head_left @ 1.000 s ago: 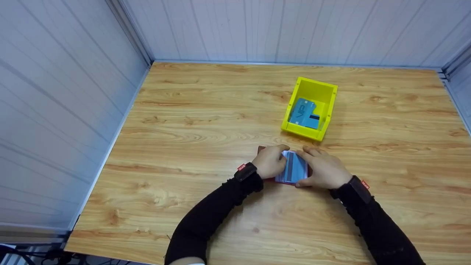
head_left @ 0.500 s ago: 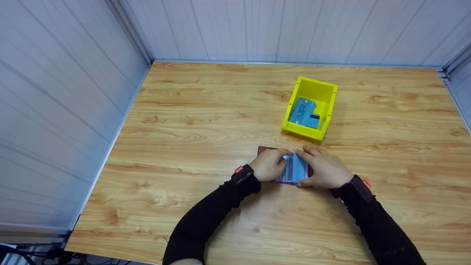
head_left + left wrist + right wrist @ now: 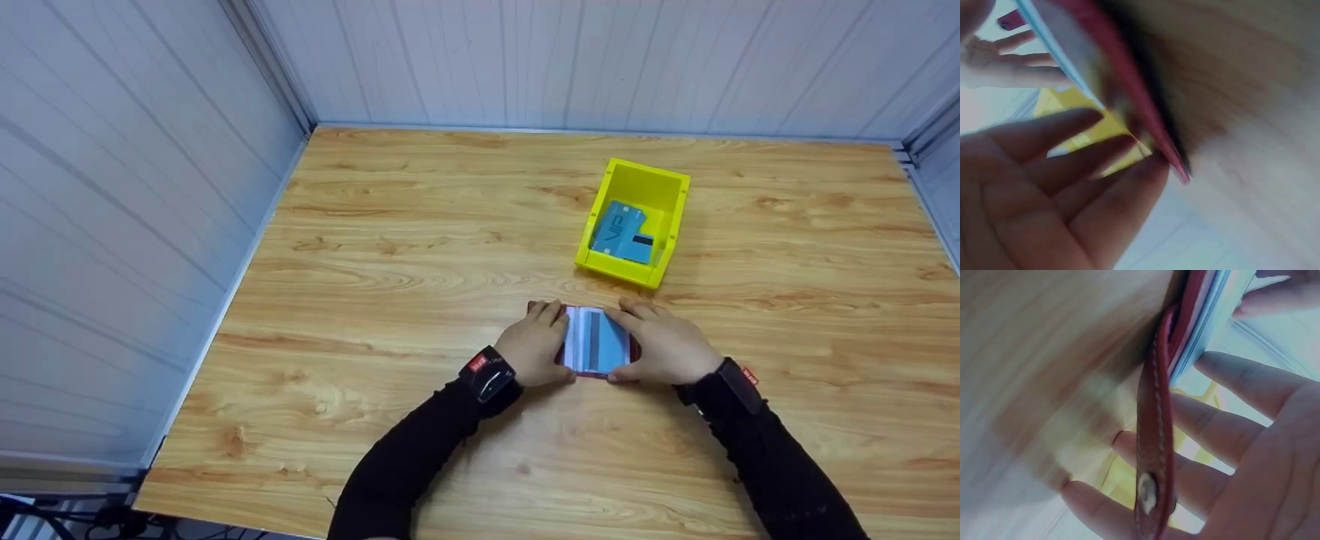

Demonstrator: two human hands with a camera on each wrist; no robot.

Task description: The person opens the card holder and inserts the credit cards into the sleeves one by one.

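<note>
Both hands lying mostly straight-fingered: left hand [image 3: 532, 345] is touching the left side of a red-brown leather card holder [image 3: 574, 341], right hand [image 3: 675, 345] is spanning its right end, forefinger and thumb at far and near edges; can't tell how firmly. Holder is lying open on the worktop [image 3: 375, 262], between the hands, clear sleeves up, showing a blue card [image 3: 615, 345] with a dark stripe. Snap strap [image 3: 1154, 427] is sticking out by the right fingers. Yellow bin [image 3: 619, 268] is sitting just beyond, holding a blue VIP card [image 3: 616, 229].
</note>
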